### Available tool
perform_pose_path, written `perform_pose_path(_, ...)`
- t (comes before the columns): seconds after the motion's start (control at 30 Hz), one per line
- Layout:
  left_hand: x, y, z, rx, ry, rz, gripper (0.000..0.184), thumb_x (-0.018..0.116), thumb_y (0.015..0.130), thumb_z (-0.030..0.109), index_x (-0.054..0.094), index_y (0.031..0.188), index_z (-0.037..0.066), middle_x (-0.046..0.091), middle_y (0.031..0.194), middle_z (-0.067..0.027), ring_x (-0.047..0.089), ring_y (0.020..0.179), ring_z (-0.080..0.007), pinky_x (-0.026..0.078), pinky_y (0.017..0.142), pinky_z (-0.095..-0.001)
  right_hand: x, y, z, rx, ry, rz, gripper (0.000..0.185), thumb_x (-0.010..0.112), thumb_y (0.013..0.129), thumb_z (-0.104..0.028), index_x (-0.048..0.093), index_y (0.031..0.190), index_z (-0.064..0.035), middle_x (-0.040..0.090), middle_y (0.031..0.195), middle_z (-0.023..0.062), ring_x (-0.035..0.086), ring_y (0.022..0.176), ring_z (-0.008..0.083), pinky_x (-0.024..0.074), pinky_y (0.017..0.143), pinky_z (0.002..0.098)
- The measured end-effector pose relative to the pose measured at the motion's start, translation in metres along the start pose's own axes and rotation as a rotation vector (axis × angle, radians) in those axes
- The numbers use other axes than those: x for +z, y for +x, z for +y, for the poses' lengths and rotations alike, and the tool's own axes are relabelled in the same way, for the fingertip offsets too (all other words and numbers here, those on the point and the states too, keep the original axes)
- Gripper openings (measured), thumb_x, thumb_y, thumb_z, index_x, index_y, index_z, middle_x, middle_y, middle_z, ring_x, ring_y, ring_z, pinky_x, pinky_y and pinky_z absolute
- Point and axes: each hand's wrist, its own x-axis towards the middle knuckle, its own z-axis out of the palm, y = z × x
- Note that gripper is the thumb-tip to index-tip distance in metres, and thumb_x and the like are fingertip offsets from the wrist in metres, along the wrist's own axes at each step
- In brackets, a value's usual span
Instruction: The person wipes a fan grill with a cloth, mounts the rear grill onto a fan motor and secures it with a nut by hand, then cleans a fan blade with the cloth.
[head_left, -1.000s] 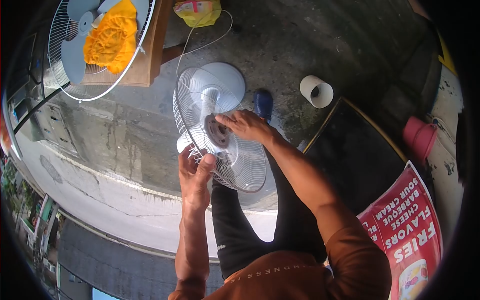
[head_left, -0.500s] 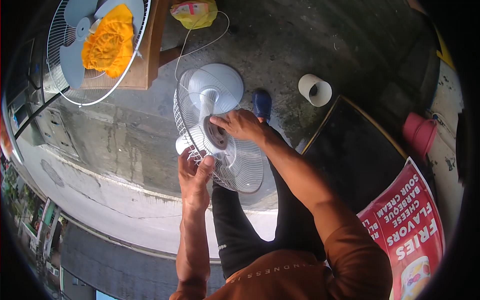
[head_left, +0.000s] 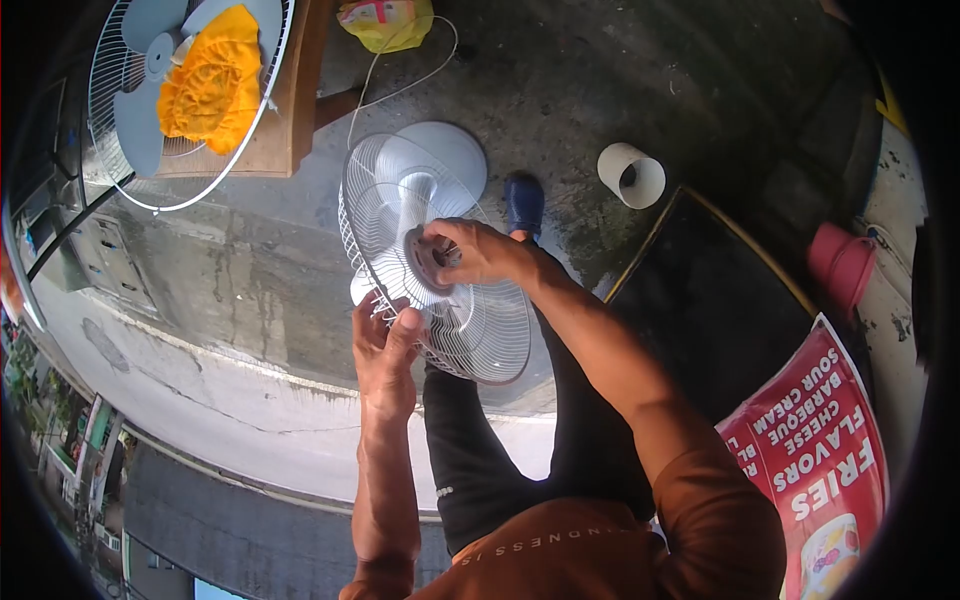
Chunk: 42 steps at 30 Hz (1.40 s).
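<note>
A white wire fan grille (head_left: 490, 345) is tilted in front of my legs, on a fan whose round white base (head_left: 460, 160) rests on the floor. My left hand (head_left: 385, 350) is closed on the grille's lower left rim, thumb on the near side and fingers among the wires. At the grille's middle, my right hand (head_left: 480, 252) curls its fingers and thumb around the grey hub ring (head_left: 422, 262). What lies under those fingertips is partly hidden. No blades show on this fan.
A wooden table (head_left: 300, 110) at upper left bears another grille (head_left: 100, 150) with grey blades (head_left: 138, 130) and an orange cloth (head_left: 212, 85). A yellow bag (head_left: 400, 25), a cord, a white cylinder (head_left: 632, 176), a black board (head_left: 700, 300), a pink bucket (head_left: 840, 265) and a red sign (head_left: 820, 440) lie around.
My right hand's fingers have gone from pointing across the hub to curling around it, with the thumb lower. The grille has shifted slightly; my left hand keeps its hold.
</note>
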Motion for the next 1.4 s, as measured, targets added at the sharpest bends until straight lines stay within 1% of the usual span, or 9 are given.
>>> perform_pose_path(0.3, -0.002, -0.001, -0.007, 0.023, 0.043, -0.017, 0.090, 0.085, 0.086, 0.047, 0.040, 0.151, 0.004, 0.055, 0.133, -0.0147, 0.056, 0.123, -0.0281, 0.050, 0.099, -0.0488, 0.003, 0.014, -0.017, 0.322, -0.446, -0.036, 0.038, 0.073, 0.088, -0.021, 0.066, 0.116, 0.0028, 0.073, 0.093, 0.0196, 0.074, 0.086, 0.0337, 0.0570, 0.079, 0.0435)
perform_pose_path(0.43, -0.001, -0.001, -0.004, 0.016, 0.022, -0.012, 0.089, 0.085, 0.086, 0.045, 0.040, 0.152, 0.005, 0.055, 0.134, -0.0145, 0.057, 0.122, -0.0279, 0.050, 0.099, -0.0479, 0.007, -0.004, -0.001, -0.063, -0.094, 0.096, 0.042, 0.070, 0.094, -0.035, 0.068, 0.109, 0.0039, 0.072, 0.090, 0.0248, 0.073, 0.086, 0.0383, 0.0548, 0.077, 0.0483)
perform_pose_path(0.57, 0.000, -0.001, -0.005, 0.045, 0.041, -0.040, 0.090, 0.085, 0.085, 0.047, 0.040, 0.151, 0.005, 0.054, 0.134, -0.0150, 0.057, 0.123, -0.0287, 0.049, 0.099, -0.0481, -0.010, 0.008, -0.022, 0.196, -0.359, -0.227, 0.044, 0.074, 0.090, -0.036, 0.067, 0.108, 0.0039, 0.073, 0.093, 0.0249, 0.074, 0.088, 0.0371, 0.0550, 0.079, 0.0485)
perform_pose_path(0.7, 0.000, -0.001, -0.002, 0.025, 0.052, -0.022, 0.092, 0.085, 0.084, 0.049, 0.040, 0.151, 0.005, 0.054, 0.134, -0.0149, 0.056, 0.123, -0.0284, 0.049, 0.099, -0.0483, -0.002, 0.015, -0.017, 0.401, -0.497, -0.134, 0.044, 0.076, 0.087, -0.028, 0.066, 0.115, 0.0034, 0.075, 0.094, 0.0200, 0.075, 0.087, 0.0326, 0.0560, 0.079, 0.0465)
perform_pose_path(0.83, 0.002, -0.002, 0.000, 0.024, 0.042, -0.023, 0.094, 0.086, 0.084, 0.049, 0.039, 0.152, 0.005, 0.054, 0.135, -0.0149, 0.056, 0.123, -0.0277, 0.048, 0.099, -0.0481, 0.008, -0.001, 0.005, -0.105, -0.115, 0.074, 0.038, 0.072, 0.095, -0.031, 0.070, 0.107, 0.0044, 0.074, 0.084, 0.0172, 0.075, 0.079, 0.0302, 0.0562, 0.074, 0.0438)
perform_pose_path(1.1, -0.003, 0.000, -0.009, 0.059, 0.046, -0.040, 0.095, 0.086, 0.084, 0.048, 0.038, 0.153, 0.004, 0.055, 0.135, -0.0158, 0.056, 0.123, -0.0277, 0.049, 0.099, -0.0479, -0.012, 0.022, -0.014, 0.535, -0.035, -0.376, 0.039, 0.073, 0.094, -0.032, 0.070, 0.108, 0.0052, 0.075, 0.084, 0.0158, 0.076, 0.082, 0.0304, 0.0576, 0.075, 0.0416)
perform_pose_path(1.2, -0.002, -0.001, -0.005, 0.029, 0.038, -0.025, 0.093, 0.086, 0.084, 0.047, 0.038, 0.152, 0.005, 0.055, 0.135, -0.0160, 0.057, 0.123, -0.0274, 0.049, 0.098, -0.0474, 0.002, 0.020, -0.010, 0.295, -0.408, -0.089, 0.036, 0.072, 0.093, -0.028, 0.070, 0.106, 0.0050, 0.075, 0.084, 0.0169, 0.075, 0.080, 0.0362, 0.0572, 0.077, 0.0462)
perform_pose_path(1.3, -0.002, -0.001, -0.003, 0.016, 0.030, -0.019, 0.092, 0.085, 0.085, 0.047, 0.039, 0.152, 0.006, 0.055, 0.134, -0.0161, 0.057, 0.123, -0.0277, 0.049, 0.098, -0.0471, -0.002, 0.006, -0.019, -0.031, -0.177, 0.034, 0.033, 0.073, 0.089, -0.025, 0.070, 0.105, 0.0044, 0.075, 0.086, 0.0190, 0.074, 0.083, 0.0394, 0.0562, 0.080, 0.0494)
perform_pose_path(1.4, -0.004, 0.001, -0.005, 0.027, 0.031, -0.032, 0.091, 0.086, 0.084, 0.047, 0.039, 0.152, 0.007, 0.054, 0.135, -0.0158, 0.056, 0.123, -0.0283, 0.049, 0.097, -0.0471, -0.004, 0.006, -0.019, -0.057, -0.254, -0.085, 0.036, 0.075, 0.086, -0.024, 0.070, 0.108, 0.0032, 0.075, 0.094, 0.0210, 0.074, 0.089, 0.0372, 0.0565, 0.080, 0.0465)
